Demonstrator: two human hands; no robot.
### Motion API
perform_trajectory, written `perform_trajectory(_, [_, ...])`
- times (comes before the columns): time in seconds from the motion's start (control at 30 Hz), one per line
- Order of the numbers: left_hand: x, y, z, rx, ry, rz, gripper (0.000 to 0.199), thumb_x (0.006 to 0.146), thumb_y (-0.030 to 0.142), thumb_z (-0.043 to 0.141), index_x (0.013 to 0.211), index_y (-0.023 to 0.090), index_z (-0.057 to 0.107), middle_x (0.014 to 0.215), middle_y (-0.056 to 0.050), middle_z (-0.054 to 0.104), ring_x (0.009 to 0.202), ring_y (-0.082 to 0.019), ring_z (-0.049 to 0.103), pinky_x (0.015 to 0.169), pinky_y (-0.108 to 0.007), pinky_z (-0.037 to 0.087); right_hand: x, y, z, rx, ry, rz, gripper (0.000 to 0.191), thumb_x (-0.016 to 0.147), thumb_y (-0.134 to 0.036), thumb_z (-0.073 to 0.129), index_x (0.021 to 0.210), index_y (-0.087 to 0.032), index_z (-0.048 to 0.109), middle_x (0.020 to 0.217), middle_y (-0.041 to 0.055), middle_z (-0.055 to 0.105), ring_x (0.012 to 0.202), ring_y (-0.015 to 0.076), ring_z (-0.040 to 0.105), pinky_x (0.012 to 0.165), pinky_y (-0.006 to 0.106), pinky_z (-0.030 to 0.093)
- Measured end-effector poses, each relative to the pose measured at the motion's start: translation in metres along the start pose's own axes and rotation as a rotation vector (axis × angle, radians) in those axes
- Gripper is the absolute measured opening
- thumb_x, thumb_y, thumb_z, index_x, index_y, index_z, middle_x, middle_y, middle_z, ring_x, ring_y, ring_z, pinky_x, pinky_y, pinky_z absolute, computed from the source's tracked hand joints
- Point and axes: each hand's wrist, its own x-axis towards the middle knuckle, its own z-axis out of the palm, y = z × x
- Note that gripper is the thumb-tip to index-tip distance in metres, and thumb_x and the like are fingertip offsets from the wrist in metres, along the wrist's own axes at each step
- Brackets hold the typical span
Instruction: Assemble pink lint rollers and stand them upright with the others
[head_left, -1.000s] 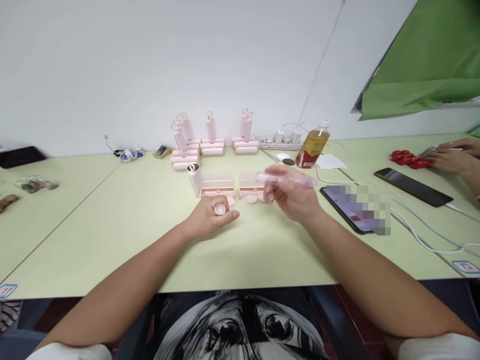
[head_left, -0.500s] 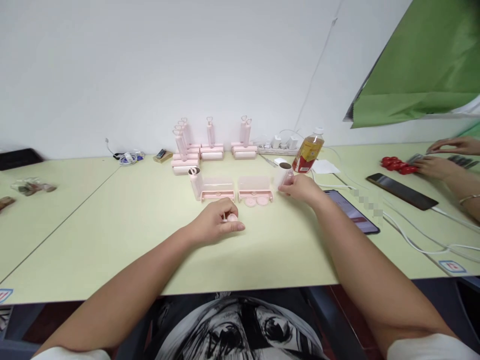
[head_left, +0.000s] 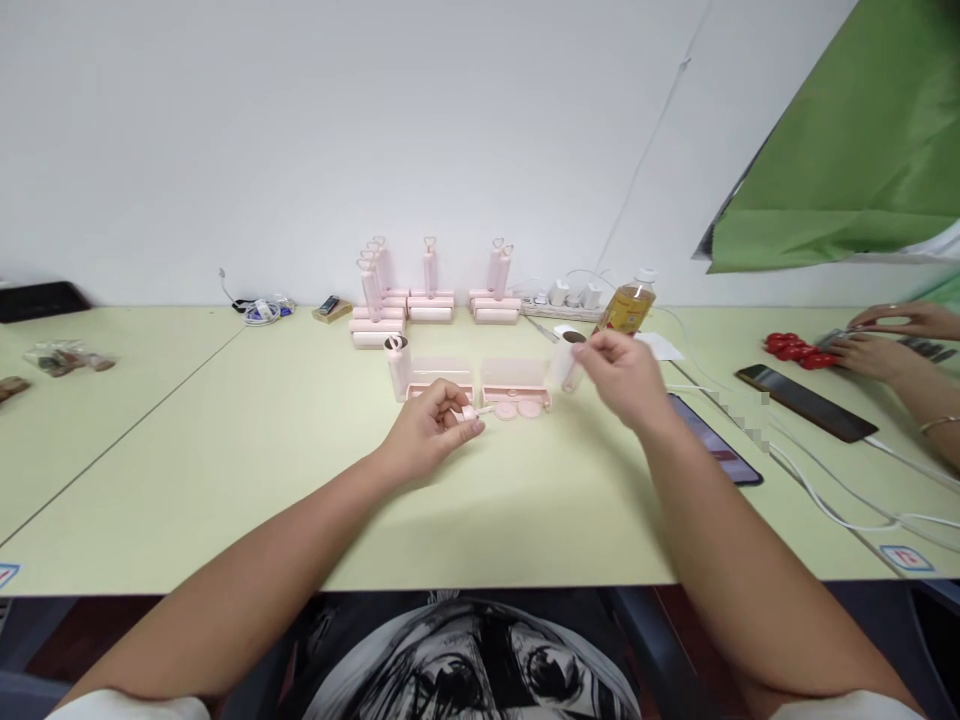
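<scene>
My left hand [head_left: 429,432] is closed in a pinch around a small pink plastic part [head_left: 469,412] with a thin pale stem. My right hand [head_left: 626,378] pinches the top of a slim, see-through pink handle [head_left: 571,378], which hangs in front of an upright white roll [head_left: 562,352]. Two open pink cases [head_left: 516,397] with clear lids lie side by side between the hands, partly behind the left one. Two round pink caps [head_left: 529,409] lie before the right case. Another white roll [head_left: 397,370], with a pink heart-shaped loop at its top, stands at the left.
Several pink lint rollers [head_left: 431,305] with upright heart-topped handles line the wall. A drink bottle [head_left: 628,305], a power strip [head_left: 562,300] and a phone [head_left: 720,440] with cables are on the right. Farther right, another person's hands [head_left: 874,350] work near red items [head_left: 795,348].
My right hand has risen and turned, lifting the slim pink handle beside the roll. My left hand has moved slightly up and turned its small pink part so the stem points right.
</scene>
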Motion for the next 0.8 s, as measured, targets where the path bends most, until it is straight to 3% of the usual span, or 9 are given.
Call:
perform_trajectory(0.1, [-0.001,-0.001,0.004,-0.15,-0.049,0.015,0.033,0.083,0.042,0.068,0.096,0.02,0.047,0.071,0.005,0.053,0.059,-0.008,0.05,0.057,-0.022,0.04,-0.031,-0.015,0.034,0.328,-0.536,-0.134,0.037,0.073,-0.047,0.073,0.091,-0.02,0.056,0.068,-0.002,0.057,0.055,0.011,0.05,0.051,0.023,0.04])
perform_trajectory(0.17, [-0.002,-0.002,0.006,-0.228,-0.108,0.021,0.034,0.085,0.044,0.066,0.096,0.02,0.045,0.079,0.002,0.058,0.065,-0.01,0.056,0.061,-0.024,0.046,-0.048,-0.02,0.053,0.434,-0.702,-0.181,0.035,0.075,-0.047,0.073,0.088,-0.019,0.056,0.073,-0.0006,0.059,0.057,0.01,0.052,0.053,0.023,0.042])
perform_trajectory(0.27, [-0.003,-0.003,0.009,-0.217,-0.169,0.004,0.035,0.087,0.046,0.064,0.099,0.02,0.045,0.088,-0.002,0.062,0.069,-0.011,0.059,0.064,-0.025,0.047,-0.054,-0.022,0.06,0.41,-0.675,-0.19,0.031,0.081,-0.048,0.066,0.078,-0.018,0.056,0.06,-0.0038,0.051,0.051,0.0091,0.046,0.049,0.022,0.037])
perform_trajectory(0.37, [-0.004,-0.007,0.009,-0.096,-0.144,-0.033,0.038,0.087,0.046,0.063,0.11,0.022,0.045,0.104,-0.005,0.063,0.068,-0.009,0.055,0.065,-0.025,0.046,-0.037,-0.018,0.037,0.157,-0.424,-0.186,0.025,0.078,-0.041,0.065,0.072,-0.017,0.059,0.059,-0.003,0.051,0.053,0.0096,0.043,0.051,0.023,0.032])
perform_trajectory(0.43, [-0.004,-0.008,0.007,-0.007,-0.145,-0.045,0.035,0.088,0.044,0.062,0.112,0.022,0.048,0.103,-0.004,0.063,0.068,-0.009,0.052,0.065,-0.025,0.045,-0.019,-0.011,0.017,-0.123,-0.239,-0.111,0.019,0.077,-0.032,0.064,0.066,-0.017,0.057,0.058,-0.0025,0.052,0.054,0.0106,0.044,0.052,0.024,0.03])
perform_trajectory(0.47, [-0.003,-0.008,0.006,0.029,-0.155,-0.048,0.032,0.089,0.042,0.061,0.11,0.021,0.051,0.098,-0.003,0.062,0.067,-0.009,0.05,0.064,-0.024,0.043,-0.011,-0.007,0.008,-0.268,-0.21,-0.049,0.019,0.075,-0.029,0.064,0.063,-0.017,0.056,0.058,-0.0021,0.053,0.054,0.011,0.045,0.052,0.024,0.03])
perform_trajectory(0.6, [-0.003,-0.004,0.002,0.122,-0.176,-0.052,0.02,0.09,0.037,0.057,0.094,0.018,0.058,0.075,0.002,0.054,0.062,-0.009,0.044,0.056,-0.022,0.035,0.01,0.012,-0.004,-0.555,-0.345,0.167,0.014,0.074,-0.023,0.062,0.062,-0.017,0.061,0.064,0.0019,0.063,0.055,0.0127,0.052,0.052,0.026,0.032])
perform_trajectory(0.8, [-0.002,0.002,0.0,0.203,-0.2,-0.041,0.019,0.089,0.035,0.057,0.086,0.017,0.063,0.069,0.003,0.052,0.062,-0.01,0.044,0.057,-0.022,0.034,0.013,0.022,0.011,-0.607,-0.441,0.258,0.012,0.078,-0.022,0.062,0.068,-0.016,0.065,0.061,0.0052,0.065,0.054,0.0147,0.058,0.052,0.025,0.037])
